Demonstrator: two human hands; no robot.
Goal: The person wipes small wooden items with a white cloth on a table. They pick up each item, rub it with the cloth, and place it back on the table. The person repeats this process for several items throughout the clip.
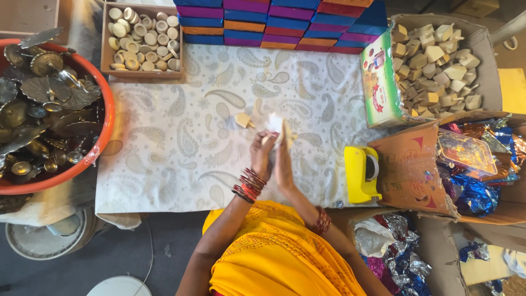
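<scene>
Near the middle of the frame the left hand (263, 156) and the right hand (284, 161) were pressed close together, palm toward palm, above the patterned cloth (181, 126) spread over the counter. A small pale wooden piece (286, 133) was gripped between the fingertips, together with what appeared to be a scrap of white paper (274, 121), though the view was too blurred for certainty; which hand carried the grip could not be told. The fingers of both hands were curled closed rather than spread. Just to the left of the hands, another small wooden block (242, 119) was lying on the cloth.

A yellow tape dispenser (361, 172) was set at the right edge of the cloth. In the upper left, a wooden tray (105, 49) was filled with round wooden caps, and an orange tub (104, 123) of dark metal pieces was placed at the far left. Along the top, flat boxes (285, 22) in blue, purple and orange were stacked. In the upper right, a cardboard box (485, 44) was heaped with pale wooden blocks, and shiny foil wrappers (471, 192) were seen below it.
</scene>
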